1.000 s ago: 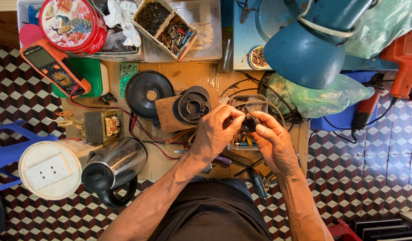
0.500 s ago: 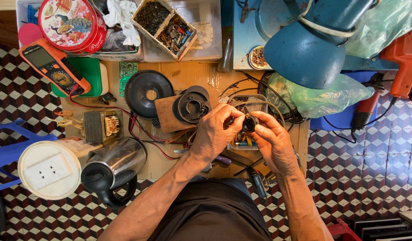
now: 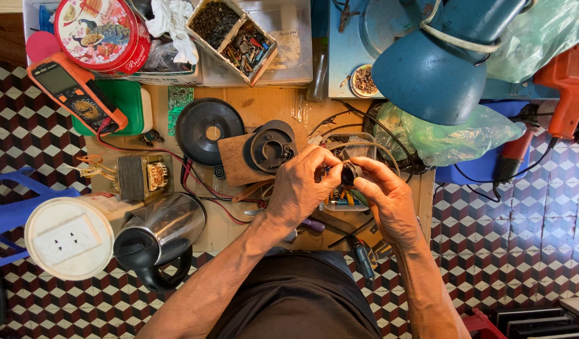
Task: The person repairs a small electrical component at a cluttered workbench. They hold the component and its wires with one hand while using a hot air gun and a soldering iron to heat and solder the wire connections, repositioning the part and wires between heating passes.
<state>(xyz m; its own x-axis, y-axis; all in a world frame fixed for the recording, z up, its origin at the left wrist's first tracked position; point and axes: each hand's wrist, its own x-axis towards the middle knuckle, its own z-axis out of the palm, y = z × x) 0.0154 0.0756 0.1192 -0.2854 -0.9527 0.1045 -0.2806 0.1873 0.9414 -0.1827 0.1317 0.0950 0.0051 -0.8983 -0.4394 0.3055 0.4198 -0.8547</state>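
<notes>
1. Two hands meet over the bench (image 3: 264, 100): the left hand (image 3: 300, 188) and right hand (image 3: 390, 201) both pinch one small black part (image 3: 348, 172), fingertips closed on it from either side. It sits between the thumbs, held up above a clear tray (image 3: 339, 204) just below the fingers.
2. One blue lamp (image 3: 434, 69) hangs beyond the right fingers, well apart.
3. One steel kettle (image 3: 157, 235) stands far to the left of the left wrist, beside one white socket reel (image 3: 66, 238).
4. One black disc (image 3: 211, 129) and one black ring (image 3: 270, 147) lie just past the left knuckles.
5. One orange meter (image 3: 73, 91) lies farther out to the left.
6. Judged step: the part is being turned or fitted by hand; any further move needs a steady two-sided grip, as it is tiny.
</notes>
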